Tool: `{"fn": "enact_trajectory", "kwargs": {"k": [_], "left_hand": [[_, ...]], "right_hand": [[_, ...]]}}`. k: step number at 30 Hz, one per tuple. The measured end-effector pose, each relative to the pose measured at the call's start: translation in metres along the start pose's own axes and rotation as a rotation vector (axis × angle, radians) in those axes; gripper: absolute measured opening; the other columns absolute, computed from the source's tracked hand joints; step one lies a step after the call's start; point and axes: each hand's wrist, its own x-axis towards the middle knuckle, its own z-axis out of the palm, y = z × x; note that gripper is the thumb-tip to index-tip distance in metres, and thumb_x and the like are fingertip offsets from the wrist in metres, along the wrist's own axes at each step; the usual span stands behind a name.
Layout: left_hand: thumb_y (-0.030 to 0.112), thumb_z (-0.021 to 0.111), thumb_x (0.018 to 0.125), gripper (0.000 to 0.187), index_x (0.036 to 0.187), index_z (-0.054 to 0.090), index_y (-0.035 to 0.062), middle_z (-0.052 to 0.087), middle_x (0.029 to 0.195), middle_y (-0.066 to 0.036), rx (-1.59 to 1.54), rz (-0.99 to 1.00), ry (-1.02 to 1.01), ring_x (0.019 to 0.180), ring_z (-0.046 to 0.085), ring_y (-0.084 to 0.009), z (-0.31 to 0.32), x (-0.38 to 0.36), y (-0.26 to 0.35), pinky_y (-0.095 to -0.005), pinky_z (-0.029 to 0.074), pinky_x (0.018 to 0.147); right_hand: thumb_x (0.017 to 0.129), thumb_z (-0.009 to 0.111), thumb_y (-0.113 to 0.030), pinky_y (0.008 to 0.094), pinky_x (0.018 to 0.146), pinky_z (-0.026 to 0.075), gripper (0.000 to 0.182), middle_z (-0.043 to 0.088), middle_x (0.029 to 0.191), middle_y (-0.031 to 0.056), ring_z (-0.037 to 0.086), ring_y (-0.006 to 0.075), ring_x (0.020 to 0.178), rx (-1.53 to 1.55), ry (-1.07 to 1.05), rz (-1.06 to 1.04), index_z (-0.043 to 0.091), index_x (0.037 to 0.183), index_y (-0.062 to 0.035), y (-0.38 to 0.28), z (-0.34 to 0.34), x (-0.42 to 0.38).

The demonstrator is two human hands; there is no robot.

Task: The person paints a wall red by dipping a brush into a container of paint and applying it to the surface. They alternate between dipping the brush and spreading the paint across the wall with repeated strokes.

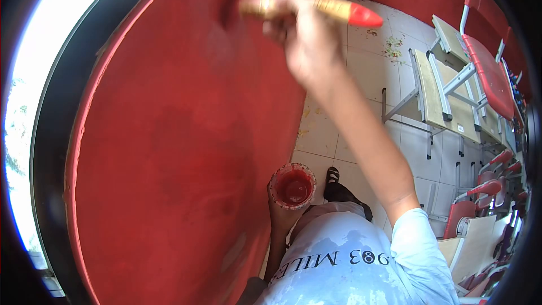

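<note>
Near the top of the head view, my right hand [307, 28] is closed around a paintbrush [339, 9] with a yellow handle and a red tip. The brush's dark bristles meet the red wall [152, 113] at the upper left, and they are blurred. Lower down, a paint cup [293, 186] with a smeared rim holds red paint. My left hand [275, 200] supports the cup from its left side, with its fingers mostly hidden behind the cup. The cup is close to the wall and in front of my body.
Desks [446, 93] and red chairs [490, 71] stand on the right. A tiled floor [367, 79] with yellowish spots runs between them and the wall. A dark window frame [53, 135] borders the wall on the left. My foot [333, 175] is beyond the cup.
</note>
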Motion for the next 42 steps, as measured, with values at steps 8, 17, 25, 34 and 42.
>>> {"fn": "enact_trajectory", "kwargs": {"k": [8, 17, 25, 34, 42], "left_hand": [[0.011, 0.082, 0.053, 0.09, 0.125, 0.028, 0.0018, 0.048, 0.115, -0.013, -0.067, 0.018, -0.107, 0.104, 0.05, -0.0225, 0.007, 0.001, -0.001, -0.0338, 0.044, 0.087], [0.011, 0.082, 0.054, 0.087, 0.124, 0.03, 0.0024, 0.049, 0.113, -0.013, -0.023, -0.016, -0.019, 0.103, 0.052, -0.0222, 0.009, 0.006, 0.008, -0.0337, 0.045, 0.086], [0.011, 0.081, 0.055, 0.082, 0.121, 0.033, 0.0026, 0.05, 0.113, -0.012, -0.017, 0.012, -0.073, 0.102, 0.052, -0.0218, 0.017, 0.013, 0.007, -0.0341, 0.044, 0.086], [0.01, 0.081, 0.054, 0.093, 0.128, 0.024, 0.0031, 0.044, 0.12, -0.014, 0.041, 0.001, -0.078, 0.107, 0.049, -0.024, 0.013, 0.022, 0.013, -0.0362, 0.042, 0.09], [0.009, 0.08, 0.055, 0.091, 0.127, 0.025, 0.0032, 0.045, 0.118, -0.013, 0.019, -0.061, -0.097, 0.108, 0.049, -0.0234, 0.016, 0.016, 0.004, -0.0362, 0.043, 0.09]], "right_hand": [[0.078, 0.054, -0.014, 0.0275, 0.06, 0.039, 0.025, 0.052, 0.097, 0.0036, 0.053, 0.0142, 0.08, 0.043, 0.227, 0.324, 0.047, 0.102, -0.0121, 0.076, -0.081, -0.012], [0.076, 0.054, -0.01, 0.0295, 0.057, 0.047, 0.014, 0.057, 0.074, 0.0052, 0.059, 0.016, 0.066, -0.24, 0.087, -0.012, 0.053, 0.089, -0.0062, 0.027, -0.035, 0.039], [0.076, 0.057, -0.014, 0.0292, 0.059, 0.041, 0.029, 0.053, 0.091, 0.0034, 0.054, 0.0157, 0.076, 0.054, 0.103, 0.292, 0.045, 0.102, -0.0107, 0.054, -0.065, 0.016], [0.08, 0.051, -0.013, 0.023, 0.054, 0.041, 0.01, 0.057, 0.076, 0.0015, 0.057, 0.0118, 0.068, -0.23, 0.103, 0.307, 0.051, 0.09, -0.0103, 0.056, -0.083, 0.022], [0.076, 0.056, -0.014, 0.0278, 0.056, 0.045, 0.022, 0.055, 0.088, 0.0058, 0.055, 0.0154, 0.074, 0.127, 0.013, 0.133, 0.051, 0.096, -0.0069, 0.017, -0.037, 0.04]]}}
